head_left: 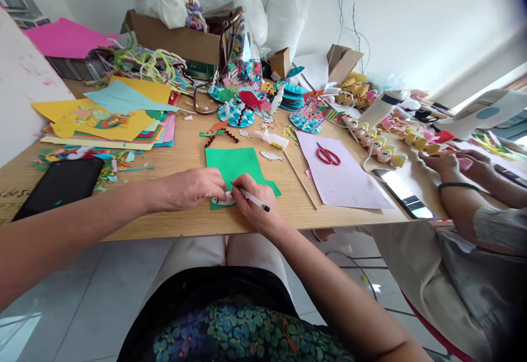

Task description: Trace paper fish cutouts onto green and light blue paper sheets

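A green paper sheet (236, 165) lies on the wooden table (185, 224) near its front edge. On its lower left corner rests a small white fish cut-out (224, 200). My left hand (193, 188) presses the cut-out down with closed fingertips. My right hand (255, 205) is closed round a white pen (254, 200) with a black cap end, its tip at the cut-out's edge.
A black phone (61, 185) lies at the left, with stacked coloured papers (111, 120) behind it. Red scissors (328, 156) rest on a lilac sheet (341, 178); a glue bottle (272, 139) and a thin wooden stick (300, 179) lie nearby. Another person's hands (453, 163) work at the right.
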{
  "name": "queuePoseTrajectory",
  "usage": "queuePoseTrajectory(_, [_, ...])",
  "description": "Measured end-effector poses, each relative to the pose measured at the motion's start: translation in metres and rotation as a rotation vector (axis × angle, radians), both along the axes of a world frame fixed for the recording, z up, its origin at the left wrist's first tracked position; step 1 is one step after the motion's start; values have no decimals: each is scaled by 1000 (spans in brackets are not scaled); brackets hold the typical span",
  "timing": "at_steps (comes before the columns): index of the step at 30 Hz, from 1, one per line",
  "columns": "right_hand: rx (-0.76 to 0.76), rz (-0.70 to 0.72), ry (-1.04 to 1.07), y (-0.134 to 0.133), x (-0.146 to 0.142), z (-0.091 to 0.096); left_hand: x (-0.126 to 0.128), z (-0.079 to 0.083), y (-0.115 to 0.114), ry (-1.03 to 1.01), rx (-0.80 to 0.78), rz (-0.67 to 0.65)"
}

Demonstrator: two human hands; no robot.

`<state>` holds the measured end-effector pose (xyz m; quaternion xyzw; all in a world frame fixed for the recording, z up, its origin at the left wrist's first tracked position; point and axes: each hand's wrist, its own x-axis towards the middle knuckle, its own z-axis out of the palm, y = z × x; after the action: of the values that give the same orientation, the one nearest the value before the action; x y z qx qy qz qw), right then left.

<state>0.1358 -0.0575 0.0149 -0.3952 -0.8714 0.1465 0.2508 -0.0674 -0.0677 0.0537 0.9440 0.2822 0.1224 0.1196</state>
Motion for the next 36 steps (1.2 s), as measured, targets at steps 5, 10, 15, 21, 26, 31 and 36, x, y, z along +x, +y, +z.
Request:
queuePoseTrajectory(5, [-9, -4, 16, 0, 0, -1, 7, -6, 11, -61, -110, -63])
queuePoseTrajectory(10, [-42, -28, 51, -2, -1, 1, 8, -17, 18, -85, -181, -64])
queuePoseTrajectory(15, [-86, -58, 96, -3, -1, 2, 4, -24, 14, -132, -201, 43])
queuePoseTrajectory(21, [-90, -73, 109, -4, -1, 1, 6, -24, 13, -99, -185, 17])
queuePoseTrajectory(26, [-76, -59, 103, -5, -2, -2, 1, -20, 11, 12, -64, -46])
queuePoseTrajectory(31, [-25, -65, 79, -4, -1, -4, 12, -14, -31, 145, 155, 233])
queuePoseTrajectory(36, [-20, -32, 66, -2, 0, -4, 61, -26, -97, 108, 77, 519])
